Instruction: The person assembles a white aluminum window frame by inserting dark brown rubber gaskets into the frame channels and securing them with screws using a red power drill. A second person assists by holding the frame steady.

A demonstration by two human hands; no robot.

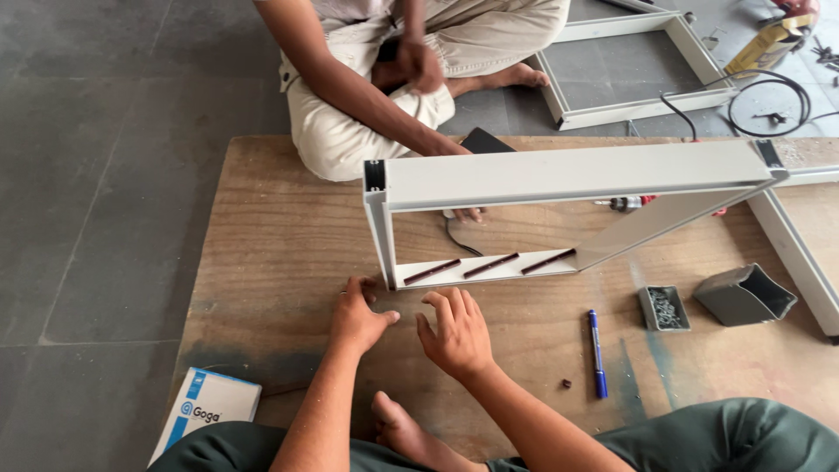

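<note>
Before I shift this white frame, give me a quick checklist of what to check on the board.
1. Left hand free: ok, empty, resting by the white frame corner.
2. Right hand free: ok, empty, fingers curled above the wooden board.
3. Frame steadied: ok, the other person's hand reaches behind it.
4. Blue pen clear of frame: ok, lies apart.
5. Screw box out of the way: ok, to the side.
6. Corner joints tight: cannot tell.
</note>
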